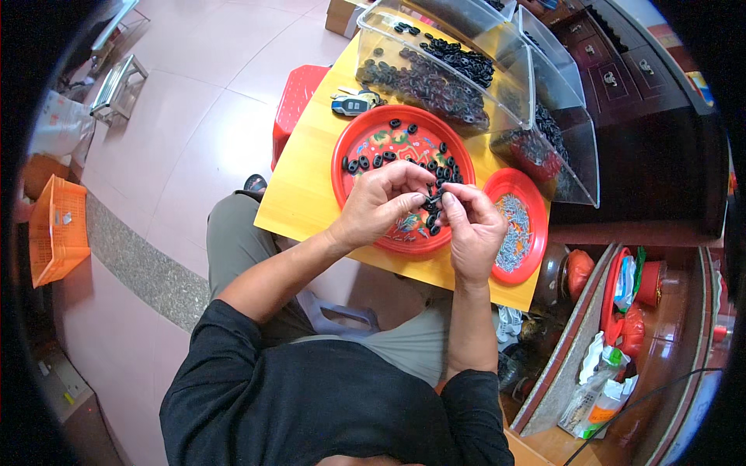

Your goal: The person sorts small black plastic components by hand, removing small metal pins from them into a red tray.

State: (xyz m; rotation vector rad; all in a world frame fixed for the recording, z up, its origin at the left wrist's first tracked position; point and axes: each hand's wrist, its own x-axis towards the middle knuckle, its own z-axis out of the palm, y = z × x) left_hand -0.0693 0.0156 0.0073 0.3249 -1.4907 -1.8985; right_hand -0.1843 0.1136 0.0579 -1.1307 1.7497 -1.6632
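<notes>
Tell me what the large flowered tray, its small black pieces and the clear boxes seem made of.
Large flowered tray: likely plastic or coated metal, glossy; red rim catches light. Black pieces: probably plastic or rubber, faintly shiny, uniformly rounded. Clear boxes: apparently plastic, see-through, with shiny rims.

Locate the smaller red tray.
In the head view, the smaller red tray lies on the yellow table, right of the larger red tray and the right hand.

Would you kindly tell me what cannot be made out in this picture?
Head view, black piece between left hand and right hand: too small, partly covered by them.
Head view, large red tray: middle partly hidden by left hand.
Head view, small grey pieces: too small for exact shape.
Head view, cardboard box: cut off by top edge.
</notes>
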